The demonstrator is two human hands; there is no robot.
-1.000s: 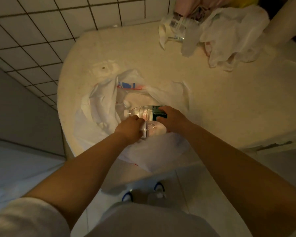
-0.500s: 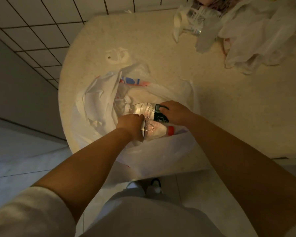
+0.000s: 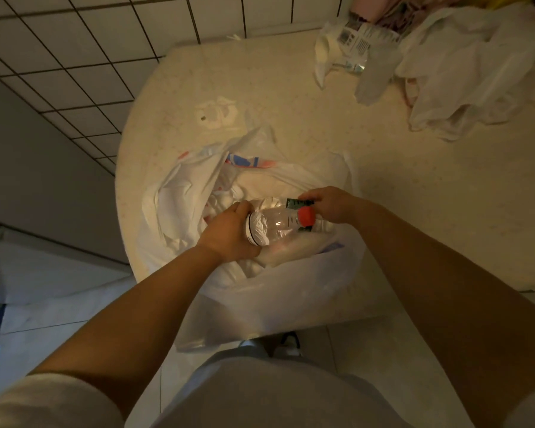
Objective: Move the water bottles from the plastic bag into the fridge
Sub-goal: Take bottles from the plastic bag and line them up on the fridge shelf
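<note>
A white plastic bag [image 3: 179, 208] lies open on the beige counter [image 3: 291, 97] at its near edge. My left hand [image 3: 229, 233] grips the base of a clear water bottle [image 3: 275, 225] with a red cap, lifted above the bag's mouth and lying sideways. My right hand [image 3: 328, 203] holds a second clear bottle with a dark green label [image 3: 294, 203], just behind the first one and partly hidden by it. More pale shapes lie deeper in the bag, too unclear to name. No fridge is in view.
Another crumpled white bag [image 3: 464, 66] and a wrapped bottle with a printed label [image 3: 355, 44] lie at the counter's far right. A tiled wall [image 3: 90, 41] runs behind. The floor and my shoes [image 3: 288, 341] are below the counter edge.
My left hand has lifted the red-capped bottle up out of the bag and turned it so its cap points right. My right hand stays on the green-labelled bottle.
</note>
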